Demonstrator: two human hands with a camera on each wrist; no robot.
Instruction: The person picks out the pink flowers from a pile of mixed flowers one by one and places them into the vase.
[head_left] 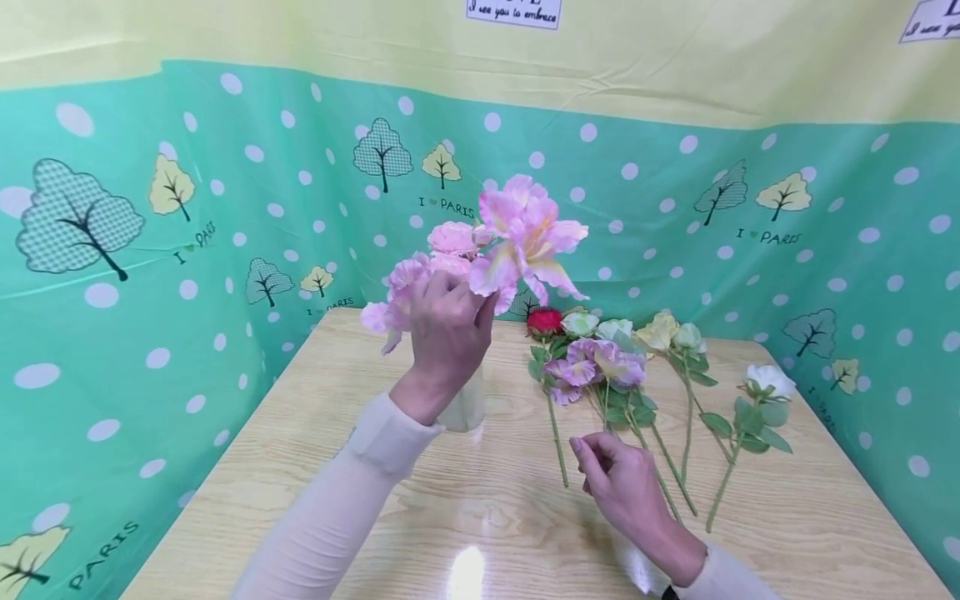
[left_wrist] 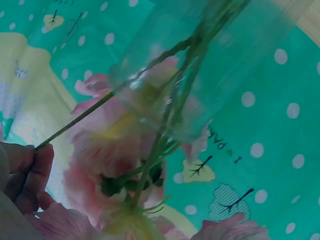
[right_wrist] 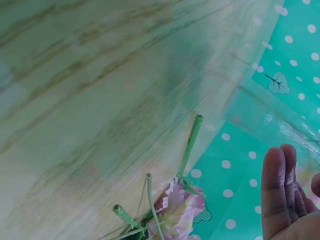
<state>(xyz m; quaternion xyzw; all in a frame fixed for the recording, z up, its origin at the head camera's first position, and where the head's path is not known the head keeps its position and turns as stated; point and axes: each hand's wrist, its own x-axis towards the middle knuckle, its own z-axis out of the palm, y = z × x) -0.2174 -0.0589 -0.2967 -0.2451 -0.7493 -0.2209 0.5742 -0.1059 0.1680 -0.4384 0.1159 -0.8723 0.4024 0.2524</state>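
Note:
My left hand (head_left: 448, 337) pinches the thin green stem (left_wrist: 75, 121) of an artificial pink lily (head_left: 527, 242). That stem slants into the mouth of a clear vase (head_left: 467, 406), where several other stems cross. Pink blooms (head_left: 452, 239) stand at the vase top, partly behind the hand, and a ruffled pink-purple flower (head_left: 403, 287) leans out to the left. My right hand (head_left: 626, 487) hovers over the front of the table with nothing in it, its fingers (right_wrist: 275, 192) loosely extended in the right wrist view, near the stem ends of the loose flowers.
On the wooden table (head_left: 315, 467) lie a red rose (head_left: 543, 321), purple flowers (head_left: 600, 364), a cream rose (head_left: 657, 331), pale green blooms (head_left: 580, 322) and a white rose (head_left: 770, 382), stems toward me. A green printed curtain (head_left: 637, 208) encloses the table.

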